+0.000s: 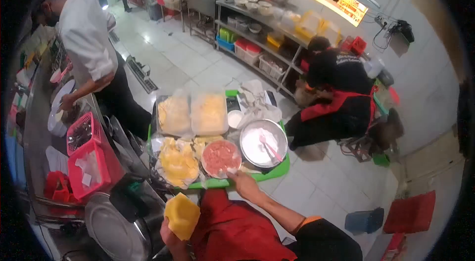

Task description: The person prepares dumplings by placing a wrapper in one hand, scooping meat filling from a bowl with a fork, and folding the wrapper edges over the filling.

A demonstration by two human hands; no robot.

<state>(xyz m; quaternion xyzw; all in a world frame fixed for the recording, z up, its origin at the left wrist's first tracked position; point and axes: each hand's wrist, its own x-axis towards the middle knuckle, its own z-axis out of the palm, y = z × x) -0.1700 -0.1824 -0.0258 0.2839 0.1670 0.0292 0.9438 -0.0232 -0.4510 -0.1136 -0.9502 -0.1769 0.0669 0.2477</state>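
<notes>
My left hand (172, 235), low in the view, is closed on a yellow wrapper sheet (182, 216). My right hand (245, 186) is at the near rim of a bowl of pink minced filling (221, 158), its fingertips pressed together; what they hold, if anything, is too small to tell. Left of that bowl lies a pile of yellow wrappers (178, 163). To its right stands a metal bowl of white powder (263, 143) with a pink spoon (269, 146) in it. Two plastic containers of yellow pieces (174, 115) (209, 113) stand behind. A green-edged table (277, 171) carries all these.
A co-worker in white (89, 33) stands at the left counter near pink baskets (90, 169). Another co-worker in black (341, 78) bends down at the right. Metal shelves (257, 61) with bowls stand behind. A large round metal lid (118, 226) is at lower left.
</notes>
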